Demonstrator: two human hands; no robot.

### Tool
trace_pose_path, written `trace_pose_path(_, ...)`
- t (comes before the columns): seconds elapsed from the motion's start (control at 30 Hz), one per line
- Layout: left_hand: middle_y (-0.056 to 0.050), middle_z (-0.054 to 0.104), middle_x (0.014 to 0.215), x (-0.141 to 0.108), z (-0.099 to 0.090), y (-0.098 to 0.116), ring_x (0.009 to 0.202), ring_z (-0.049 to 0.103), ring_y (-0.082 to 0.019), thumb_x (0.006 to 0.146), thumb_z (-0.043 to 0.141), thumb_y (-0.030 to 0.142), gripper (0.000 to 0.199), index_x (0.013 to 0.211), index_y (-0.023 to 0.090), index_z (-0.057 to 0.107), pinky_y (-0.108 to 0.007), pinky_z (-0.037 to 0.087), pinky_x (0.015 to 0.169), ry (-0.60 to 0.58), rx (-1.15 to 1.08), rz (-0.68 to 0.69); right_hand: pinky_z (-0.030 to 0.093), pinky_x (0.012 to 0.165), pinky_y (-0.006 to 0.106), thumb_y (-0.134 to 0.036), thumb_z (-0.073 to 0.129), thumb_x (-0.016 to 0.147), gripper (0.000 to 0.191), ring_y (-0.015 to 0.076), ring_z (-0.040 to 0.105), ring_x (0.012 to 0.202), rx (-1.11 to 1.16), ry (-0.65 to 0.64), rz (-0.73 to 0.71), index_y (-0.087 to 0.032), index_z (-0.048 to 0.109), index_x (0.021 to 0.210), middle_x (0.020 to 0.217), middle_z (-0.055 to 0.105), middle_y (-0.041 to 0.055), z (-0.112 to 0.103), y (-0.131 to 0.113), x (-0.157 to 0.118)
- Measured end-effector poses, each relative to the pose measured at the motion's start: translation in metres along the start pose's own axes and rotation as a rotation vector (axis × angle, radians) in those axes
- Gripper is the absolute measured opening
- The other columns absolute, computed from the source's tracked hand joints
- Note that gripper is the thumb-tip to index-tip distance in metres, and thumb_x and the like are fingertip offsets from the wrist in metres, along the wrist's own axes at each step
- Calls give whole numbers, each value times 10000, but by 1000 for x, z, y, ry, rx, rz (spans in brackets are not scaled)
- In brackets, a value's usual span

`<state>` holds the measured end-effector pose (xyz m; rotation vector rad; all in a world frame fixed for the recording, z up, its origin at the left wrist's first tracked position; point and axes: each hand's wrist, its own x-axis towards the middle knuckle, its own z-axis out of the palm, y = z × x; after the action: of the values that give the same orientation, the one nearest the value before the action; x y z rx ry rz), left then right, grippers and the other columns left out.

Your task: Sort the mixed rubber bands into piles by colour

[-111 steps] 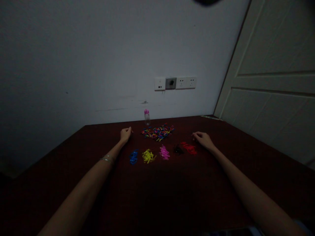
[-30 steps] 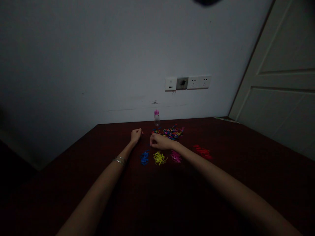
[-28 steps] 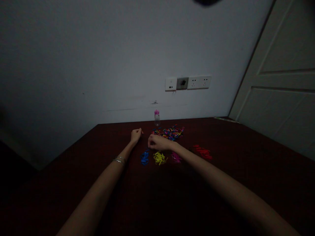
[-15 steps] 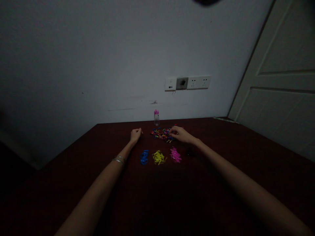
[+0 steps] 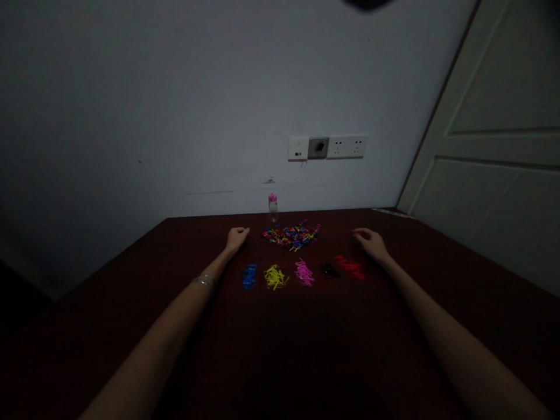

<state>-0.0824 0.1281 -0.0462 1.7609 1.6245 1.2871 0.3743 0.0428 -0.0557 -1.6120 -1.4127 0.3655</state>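
My left hand [image 5: 237, 237] rests on the table in a loose fist, left of a mixed heap of small coloured bands [image 5: 292, 235]; nothing shows in it. My right hand [image 5: 370, 242] is right of the heap, just beyond a pile of red bands [image 5: 350, 267]. Its fingertips are pinched together; anything between them is too small and dark to make out. A row of sorted piles lies nearer to me: blue bands [image 5: 249, 277], yellow bands [image 5: 275, 277], pink bands [image 5: 303, 273], dark bands [image 5: 329, 269], then the red ones.
Behind the heap, a small clear bottle with a pink top [image 5: 273, 209] stands close to the wall. A panel of sockets [image 5: 327, 148] is set in the wall above the dark red table [image 5: 280, 344]. On the right is a pale panelled door [image 5: 494, 175].
My right hand has moved right, away from the mixed heap to beyond the red pile, which is now uncovered. My left hand stays put; the view has shifted slightly.
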Motion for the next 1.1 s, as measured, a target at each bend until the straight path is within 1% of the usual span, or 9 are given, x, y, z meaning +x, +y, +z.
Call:
trace_pose_path(0.17, -5, 552, 502, -1, -1, 4, 516, 495, -125, 695, 476, 437, 342, 599, 146, 628, -214, 335, 511, -46, 134, 2, 460, 688, 282, -271, 475, 733, 288, 169, 606, 719, -128, 11, -111, -142, 653, 918, 814, 673, 63, 4, -2, 1)
trace_pose_path(0.3, -23, 626, 642, 1, -2, 15, 621, 546, -141, 678, 519, 402, 277, 677, 170, 669, -217, 357, 556, -156, 345, 5, 451, 737, 282, -237, 474, 738, 268, 174, 611, 769, -197, 6, -125, -150, 660, 910, 845, 677, 64, 4, -2, 0)
trace_pose_path(0.43, -14, 639, 698, 4, -2, 32, 670, 560, -142, 621, 594, 333, 193, 710, 180, 670, -209, 368, 567, -369, 472, 66, 454, 733, 278, -239, 471, 751, 266, 176, 618, 766, -231, -19, -130, -151, 664, 910, 831, 681, 63, 4, -2, 0)
trace_pose_path(0.57, 8, 613, 649, 1, 3, 55, 636, 549, -123, 597, 629, 317, 190, 704, 163, 656, -195, 377, 566, -669, 441, 215, 449, 771, 285, -233, 477, 752, 254, 191, 622, 826, -258, -43, -140, -149, 672, 892, 885, 686, 76, 4, -2, 0)
trace_pose_path(0.63, 14, 602, 642, -4, 6, 65, 624, 540, -118, 585, 650, 346, 223, 708, 160, 650, -192, 372, 557, -753, 445, 267, 446, 790, 288, -229, 482, 749, 249, 195, 621, 854, -269, -44, -139, -152, 675, 885, 910, 687, 78, 4, -3, 0)
trace_pose_path(0.7, 15, 596, 639, -7, 10, 72, 626, 536, -117, 582, 659, 360, 231, 697, 160, 643, -189, 366, 554, -753, 476, 280, 448, 794, 286, -232, 483, 750, 247, 193, 623, 851, -274, -42, -139, -155, 678, 880, 908, 689, 76, 4, -4, -1)
trace_pose_path(0.77, 13, 596, 640, -10, 14, 75, 631, 536, -116, 597, 653, 345, 204, 685, 162, 638, -187, 368, 562, -708, 509, 262, 453, 783, 283, -237, 482, 753, 248, 189, 626, 831, -278, -44, -134, -157, 679, 882, 896, 691, 73, 4, -5, -2)
trace_pose_path(0.93, 6, 612, 676, -9, 21, 67, 661, 547, -119, 646, 610, 282, 122, 690, 170, 636, -188, 392, 616, -606, 549, 233, 454, 759, 281, -240, 482, 757, 249, 191, 627, 814, -289, -52, -139, -153, 679, 884, 882, 692, 74, 4, -7, -3)
trace_pose_path(1.1, -1, 622, 681, -7, 24, 61, 678, 557, -120, 657, 572, 232, 116, 696, 158, 654, -192, 404, 643, -579, 531, 231, 451, 761, 276, -229, 482, 758, 250, 190, 624, 830, -290, -55, -141, -150, 680, 889, 895, 692, 78, 3, -9, -4)
